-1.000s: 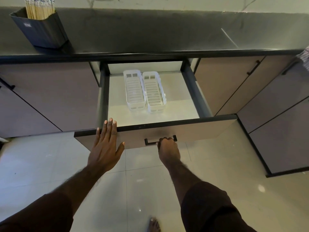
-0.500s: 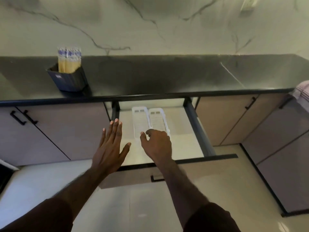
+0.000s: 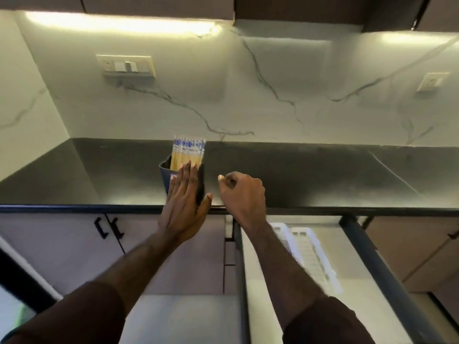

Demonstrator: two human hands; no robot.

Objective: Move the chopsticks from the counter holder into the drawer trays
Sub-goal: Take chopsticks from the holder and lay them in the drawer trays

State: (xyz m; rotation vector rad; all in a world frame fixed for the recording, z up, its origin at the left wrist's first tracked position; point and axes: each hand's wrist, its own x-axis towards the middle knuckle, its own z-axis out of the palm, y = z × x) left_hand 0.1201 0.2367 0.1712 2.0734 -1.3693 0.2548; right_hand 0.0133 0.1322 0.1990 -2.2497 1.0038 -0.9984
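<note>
Centre of frame: dark holder (image 3: 166,178) stands on the black counter (image 3: 310,175), packed with a bundle of chopsticks (image 3: 188,152), blue-white tops up, standing roughly upright. None are out yet, so the task is barely begun.

Left hand (image 3: 185,202) is flat and open, fingers together and extended, laid over the front of the holder with fingertips (image 3: 186,167) level with the lower chopstick shafts. Holding nothing. Cannot tell if the palm presses the holder or just covers it in the view.

Right hand (image 3: 244,194) is just right of the holder, loosely curled, thumb and forefinger nearly pinched, empty, apart from both holder and chopsticks.

Lower right of frame: open drawer (image 3: 372,256) with two white slotted trays (image 3: 315,254) side by side, both showing no chopsticks; the right forearm hides part of the left tray.

Risks, as judgement:
- The holder looks light and top-heavy with that tall bundle. A push from the left palm could slide or tip it back and spill the sticks across the counter.
- A narrow pinch on a tight bundle may drag neighbours up, which then drop onto the counter or the floor.
- A big handful may fan out on the carry down to lower right, with loose sticks missing the trays and landing on the drawer floor.
- Long sticks set crosswise may overhang the trays and jam the drawer.
- The frame is motion-blurred, so contact points are uncertain.
</note>
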